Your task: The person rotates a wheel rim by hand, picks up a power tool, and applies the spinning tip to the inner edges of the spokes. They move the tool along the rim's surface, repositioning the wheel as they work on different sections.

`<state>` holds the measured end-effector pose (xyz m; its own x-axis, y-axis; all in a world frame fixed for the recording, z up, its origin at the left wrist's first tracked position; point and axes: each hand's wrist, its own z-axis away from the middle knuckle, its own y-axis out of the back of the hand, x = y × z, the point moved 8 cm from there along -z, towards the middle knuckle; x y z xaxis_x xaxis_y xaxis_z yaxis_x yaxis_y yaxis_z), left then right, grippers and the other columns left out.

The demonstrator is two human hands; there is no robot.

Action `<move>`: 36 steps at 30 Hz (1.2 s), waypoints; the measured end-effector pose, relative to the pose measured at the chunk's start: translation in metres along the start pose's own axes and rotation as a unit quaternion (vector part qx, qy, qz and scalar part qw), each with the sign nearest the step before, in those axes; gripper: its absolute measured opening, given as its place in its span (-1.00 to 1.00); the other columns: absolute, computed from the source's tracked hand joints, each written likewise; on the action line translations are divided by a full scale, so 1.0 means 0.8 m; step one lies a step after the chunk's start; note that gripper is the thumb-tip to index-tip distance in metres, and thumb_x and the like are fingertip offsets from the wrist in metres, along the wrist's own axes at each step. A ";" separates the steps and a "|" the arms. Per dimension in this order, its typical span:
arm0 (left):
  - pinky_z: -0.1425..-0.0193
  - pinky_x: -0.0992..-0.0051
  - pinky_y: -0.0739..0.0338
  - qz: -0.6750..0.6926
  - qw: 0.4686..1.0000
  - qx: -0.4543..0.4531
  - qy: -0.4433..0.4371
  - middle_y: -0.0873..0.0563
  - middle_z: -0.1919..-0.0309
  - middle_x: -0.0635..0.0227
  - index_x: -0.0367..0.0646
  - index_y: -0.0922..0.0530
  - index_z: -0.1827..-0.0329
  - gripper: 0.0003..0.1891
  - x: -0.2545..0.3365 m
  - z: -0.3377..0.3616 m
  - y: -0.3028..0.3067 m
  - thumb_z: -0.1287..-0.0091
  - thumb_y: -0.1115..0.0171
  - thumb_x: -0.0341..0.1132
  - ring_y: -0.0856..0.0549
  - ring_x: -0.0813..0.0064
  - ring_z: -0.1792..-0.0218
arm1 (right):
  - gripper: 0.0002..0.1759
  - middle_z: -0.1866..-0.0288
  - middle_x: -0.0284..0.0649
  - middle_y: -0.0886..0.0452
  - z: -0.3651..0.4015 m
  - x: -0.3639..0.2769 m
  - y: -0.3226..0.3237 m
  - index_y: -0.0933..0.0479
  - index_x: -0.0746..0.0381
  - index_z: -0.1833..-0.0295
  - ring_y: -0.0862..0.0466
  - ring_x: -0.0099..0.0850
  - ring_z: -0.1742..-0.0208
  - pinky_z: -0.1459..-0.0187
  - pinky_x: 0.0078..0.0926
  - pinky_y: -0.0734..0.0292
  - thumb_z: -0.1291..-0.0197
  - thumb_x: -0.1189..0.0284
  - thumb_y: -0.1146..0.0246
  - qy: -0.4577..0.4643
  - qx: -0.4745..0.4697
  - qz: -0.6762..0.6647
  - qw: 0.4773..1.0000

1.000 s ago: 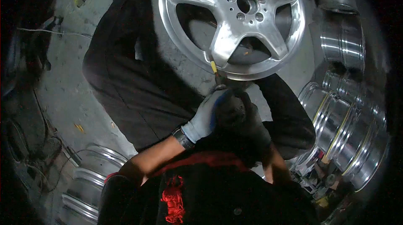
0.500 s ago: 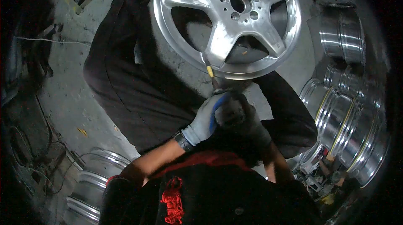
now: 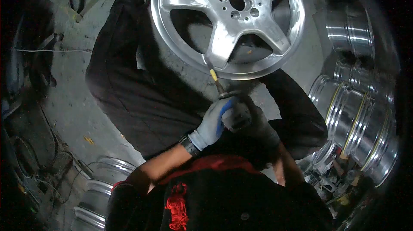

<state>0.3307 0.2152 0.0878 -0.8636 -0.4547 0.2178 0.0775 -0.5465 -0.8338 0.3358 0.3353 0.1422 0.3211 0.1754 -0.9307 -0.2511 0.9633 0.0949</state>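
A die grinder (image 3: pixel 236 118) with a dark body is gripped between my two gloved hands, close to my lap. My left hand (image 3: pixel 211 121), in a grey and blue glove, wraps its left side. Around the right side closes my right hand (image 3: pixel 262 125), its glove in deep shadow. A slim shaft with a yellow band (image 3: pixel 214 75) runs forward from the grinder. Its tip meets the outer end of the lower spoke on a silver alloy wheel (image 3: pixel 223 37), near the rim. The wheel lies face up between my legs.
Several shiny wheel rims (image 3: pixel 352 121) are lined up along the right. More rims (image 3: pixel 92 194) stand at the lower left. A thin cable (image 3: pixel 51 51) crosses the grey floor (image 3: pixel 71 102) on the left. Scattered scraps (image 3: pixel 329 183) lie at the lower right.
The wheel sits slightly farther left and higher in view, along with a small shift of the whole scene. Both hands keep their grip on the die grinder, its tip still at the lower spoke.
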 end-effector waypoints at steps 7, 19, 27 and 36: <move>-0.47 0.34 -0.52 -0.129 0.981 -0.028 -0.139 -0.69 -0.29 0.30 -0.18 -0.52 -0.48 -0.57 0.024 0.003 -0.011 -0.68 -0.07 -0.17 -0.66 0.43 -0.31 | 0.02 -0.38 -0.09 -0.58 0.000 0.005 0.006 -0.34 0.22 -0.58 -0.63 -0.24 -0.34 -0.31 -0.25 -0.61 0.01 0.43 -0.65 -0.017 0.034 0.127 0.991; -0.30 0.27 -0.64 -0.103 0.987 -0.001 -0.122 -0.75 -0.07 0.26 -0.15 -0.57 -0.29 -0.68 0.024 0.013 -0.011 -0.63 -0.13 -0.18 -0.73 0.34 -0.15 | -0.10 -0.37 0.03 -0.62 0.002 -0.020 -0.002 -0.35 0.23 -0.55 -0.66 -0.11 -0.38 -0.33 -0.16 -0.62 -0.11 0.41 -0.58 0.000 0.032 0.167 0.985; -0.30 0.15 -0.66 0.096 0.995 0.013 0.028 -0.77 -0.15 0.16 -0.16 -0.59 -0.33 -0.52 0.029 -0.007 0.000 -0.59 -0.12 0.01 -0.77 0.17 -0.16 | -0.15 -0.32 0.05 -0.65 -0.026 -0.051 -0.002 -0.37 0.18 -0.51 -0.73 0.03 -0.26 -0.22 -0.07 -0.70 -0.12 0.42 -0.57 0.016 0.043 0.117 0.992; -0.29 0.08 -0.66 0.145 0.988 0.044 0.007 -0.78 -0.12 0.12 -0.19 -0.63 -0.27 -0.52 0.046 0.015 -0.024 -0.55 -0.12 0.01 -0.78 0.11 -0.09 | -0.21 -0.17 0.12 -0.72 -0.026 -0.079 -0.005 -0.41 0.11 -0.46 -0.78 0.13 -0.10 -0.03 0.02 -0.74 -0.10 0.43 -0.57 0.037 0.035 0.222 0.974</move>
<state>0.3031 0.2007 0.1182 -0.8059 -0.5912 -0.0310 0.3646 -0.4544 -0.8127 0.2978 0.3164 0.1932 0.1271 0.5641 -0.8158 -0.2866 0.8083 0.5143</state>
